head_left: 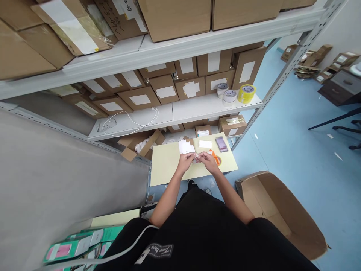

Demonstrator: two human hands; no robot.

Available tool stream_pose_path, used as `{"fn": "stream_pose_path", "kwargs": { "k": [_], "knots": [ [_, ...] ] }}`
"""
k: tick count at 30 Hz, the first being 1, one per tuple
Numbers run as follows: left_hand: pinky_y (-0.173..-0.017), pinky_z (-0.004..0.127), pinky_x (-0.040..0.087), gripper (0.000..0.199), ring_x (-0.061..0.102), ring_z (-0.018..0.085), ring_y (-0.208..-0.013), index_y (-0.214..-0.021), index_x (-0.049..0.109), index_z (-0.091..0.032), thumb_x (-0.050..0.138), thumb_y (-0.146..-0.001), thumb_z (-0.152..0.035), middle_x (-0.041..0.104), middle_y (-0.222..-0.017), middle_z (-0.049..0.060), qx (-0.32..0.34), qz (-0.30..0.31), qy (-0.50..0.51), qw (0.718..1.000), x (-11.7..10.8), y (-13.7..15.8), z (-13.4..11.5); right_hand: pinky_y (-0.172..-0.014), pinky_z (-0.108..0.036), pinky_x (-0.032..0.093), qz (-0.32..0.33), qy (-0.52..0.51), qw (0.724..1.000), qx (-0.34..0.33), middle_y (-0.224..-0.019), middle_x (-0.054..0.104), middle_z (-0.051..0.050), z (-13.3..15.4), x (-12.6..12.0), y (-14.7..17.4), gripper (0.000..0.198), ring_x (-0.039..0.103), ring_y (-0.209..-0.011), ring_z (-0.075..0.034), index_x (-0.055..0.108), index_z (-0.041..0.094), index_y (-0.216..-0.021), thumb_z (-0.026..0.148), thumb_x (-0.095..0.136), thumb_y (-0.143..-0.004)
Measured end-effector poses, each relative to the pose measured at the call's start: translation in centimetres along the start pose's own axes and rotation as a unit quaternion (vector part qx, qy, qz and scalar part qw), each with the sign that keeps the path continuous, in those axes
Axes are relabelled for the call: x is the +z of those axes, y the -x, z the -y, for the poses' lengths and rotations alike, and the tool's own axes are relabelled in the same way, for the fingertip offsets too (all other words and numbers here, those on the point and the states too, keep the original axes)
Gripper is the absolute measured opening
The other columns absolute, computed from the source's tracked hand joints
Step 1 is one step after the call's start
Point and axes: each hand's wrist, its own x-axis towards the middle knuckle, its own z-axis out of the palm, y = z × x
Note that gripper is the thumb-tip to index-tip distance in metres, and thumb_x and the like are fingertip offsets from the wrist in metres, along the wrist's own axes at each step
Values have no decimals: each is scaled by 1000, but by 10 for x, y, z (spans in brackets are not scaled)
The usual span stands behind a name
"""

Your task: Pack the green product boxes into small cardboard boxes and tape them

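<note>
Black short-sleeved shirt [205, 226] nearest; beyond, left hand [185, 162] and right hand [208, 162] meet above the pale-yellow rectangular bench [166, 162], toward its near edge.
Both hands, pinched nearly closed, hold a tiny whitish item [196, 155] between them, its kind unclear.

"Time" can be read on the dark patch [161, 250] of the black shirt [203, 233]; on an upper-shelf carton [108, 19], handwritten figures are only partly legible.

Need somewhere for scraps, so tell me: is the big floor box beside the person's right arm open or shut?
Open: no flaps close over the box, and its inner walls show.
</note>
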Motion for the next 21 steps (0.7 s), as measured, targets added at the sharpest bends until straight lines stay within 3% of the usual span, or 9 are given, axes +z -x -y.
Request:
{"fn": "stream_pose_path", "kwargs": {
  "k": [3,7,12,17,21],
  "knots": [
    [-82,40,61,62,74,26,-84,-89,80,-15,75,-75,-76,79,-89,10,-52,-53,84,994,-4,2,4,-82,-38,56,-8,-7,1000,11,-80,74,-2,0,0,0,34,71,-81,-22,67,24,-85,56,79,-81],
    [-91,44,58,83,75,31,-96,-95,81,-12,56,-78,-90,79,-93,16,-70,6,126,990,-9,8,6,-80,-36,55,-26,-13,999,13,-75,72,-1,0,1,1,32,72,-81,-22,66,25,-85,54,77,-82],
    [-89,39,56,57,72,25,-89,-93,83,-16,86,-67,-66,79,-91,8,-26,-20,50,998,-8,6,15,-75,-34,53,-51,-9,998,21,-70,67,3,-3,3,0,30,72,-75,-21,63,26,-78,53,77,-80],
    [-78,34,56,46,68,20,-77,-86,83,-17,83,-73,-61,75,-78,2,-32,-24,68,997,-21,-3,28,-76,-34,54,-76,-3,996,37,-74,68,2,-4,21,-10,35,71,-76,-20,63,25,-79,56,79,-79],
    [-77,33,56,45,67,19,-74,-85,82,-17,85,-72,-60,75,-77,2,-44,-33,105,993,-50,-6,29,-75,-33,53,-79,13,996,28,-72,67,1,-8,50,-26,37,66,-74,-18,64,23,-78,51,87,-72]
  ]
}}
